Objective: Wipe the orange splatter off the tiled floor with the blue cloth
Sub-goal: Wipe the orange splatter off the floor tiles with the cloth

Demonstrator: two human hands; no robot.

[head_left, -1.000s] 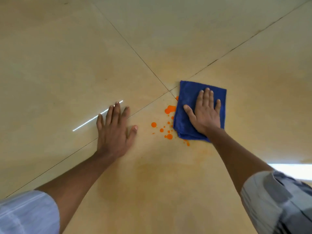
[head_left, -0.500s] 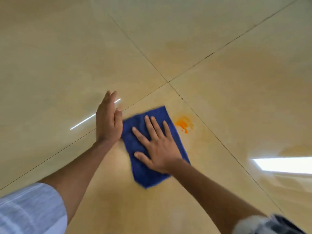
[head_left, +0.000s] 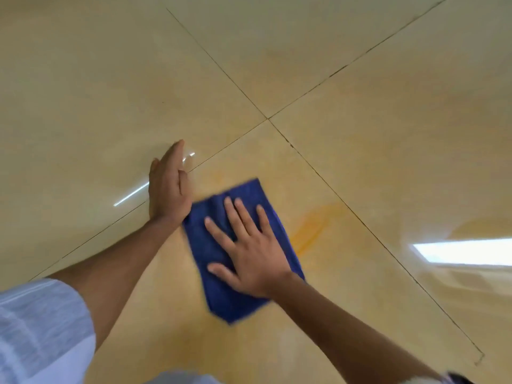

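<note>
The blue cloth [head_left: 221,297] lies folded on the beige tiled floor [head_left: 360,134]. My right hand [head_left: 249,253] presses flat on it with fingers spread. The cloth's edges are blurred with motion. A faint orange smear [head_left: 310,228] streaks the tile just right of the cloth, and no solid drops show. My left hand [head_left: 169,189] rests on its edge on the floor, touching the cloth's upper left corner, fingers together and holding nothing.
Dark grout lines cross at a joint [head_left: 267,119] beyond the hands. A bright window reflection [head_left: 465,252] lies on the floor at the right, and a thin light streak [head_left: 130,195] sits left of my left hand.
My right hand swept the cloth left over the orange drops to beside my left hand. The last orange blot has thinned into a pale streak. My left hand turned onto its edge.
</note>
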